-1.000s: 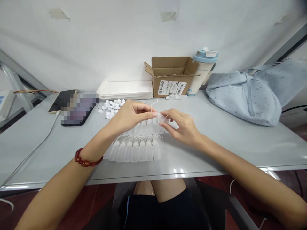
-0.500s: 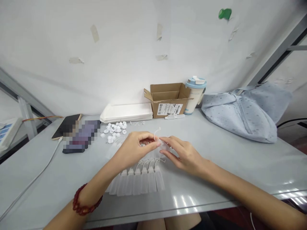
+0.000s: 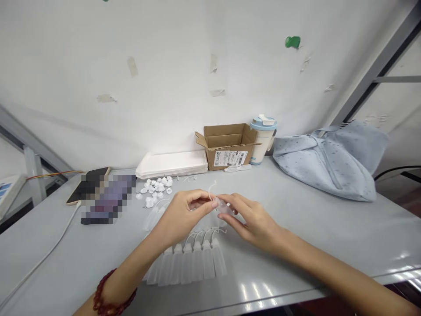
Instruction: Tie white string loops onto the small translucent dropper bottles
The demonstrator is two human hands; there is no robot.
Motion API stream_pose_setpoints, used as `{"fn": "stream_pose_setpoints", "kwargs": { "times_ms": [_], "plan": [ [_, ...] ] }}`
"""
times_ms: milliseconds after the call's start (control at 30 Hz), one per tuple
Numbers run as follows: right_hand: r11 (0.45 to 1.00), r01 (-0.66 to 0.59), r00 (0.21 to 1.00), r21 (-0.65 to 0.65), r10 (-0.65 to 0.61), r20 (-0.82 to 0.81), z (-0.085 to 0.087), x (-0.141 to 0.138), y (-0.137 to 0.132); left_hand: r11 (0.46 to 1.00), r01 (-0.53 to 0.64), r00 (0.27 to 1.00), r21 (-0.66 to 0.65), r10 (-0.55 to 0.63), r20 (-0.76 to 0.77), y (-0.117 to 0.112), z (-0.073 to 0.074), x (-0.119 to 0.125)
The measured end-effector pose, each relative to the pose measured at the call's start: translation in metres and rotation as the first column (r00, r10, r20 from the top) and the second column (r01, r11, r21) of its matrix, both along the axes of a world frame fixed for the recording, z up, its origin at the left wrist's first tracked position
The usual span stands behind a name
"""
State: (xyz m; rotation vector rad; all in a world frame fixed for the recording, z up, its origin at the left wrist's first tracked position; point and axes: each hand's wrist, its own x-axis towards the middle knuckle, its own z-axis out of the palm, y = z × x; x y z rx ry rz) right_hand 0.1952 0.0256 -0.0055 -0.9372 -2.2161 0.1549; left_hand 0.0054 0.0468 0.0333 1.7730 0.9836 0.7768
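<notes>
Both hands meet above the middle of the grey table. My right hand grips a small translucent dropper bottle between fingers and thumb. My left hand pinches the bottle's top end, where a thin white tether curls upward. Below the hands, a row of several identical small bottles lies side by side on the table, with a second row partly hidden behind my hands. A heap of small white caps lies to the upper left of my left hand.
A phone with a charging cable lies at the left. Along the wall stand a stack of white sheets, an open cardboard box and a blue-lidded cup. A light blue cloth bag rests at the right.
The head camera has tilted upward, so the table and hands sit lower in view. Both hands keep their hold on the same small bottle, with little movement of their own.
</notes>
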Motion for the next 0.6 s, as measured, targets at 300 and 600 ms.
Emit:
{"fn": "stream_pose_setpoints", "kwargs": {
  "times_ms": [300, 600],
  "plan": [
    [0.970, 0.011, 0.976, -0.245, -0.063, -0.208, -0.004, -0.004, 0.012, 0.973, -0.085, 0.978, 0.216, 0.123, -0.170, 0.008, -0.010, 0.004],
    [0.873, -0.026, 0.879, -0.488, -0.213, -0.427, -0.002, -0.008, 0.019, 0.525, 0.197, 0.909, 0.828, 0.218, -0.355, -0.007, -0.012, 0.011]
  ]
}}
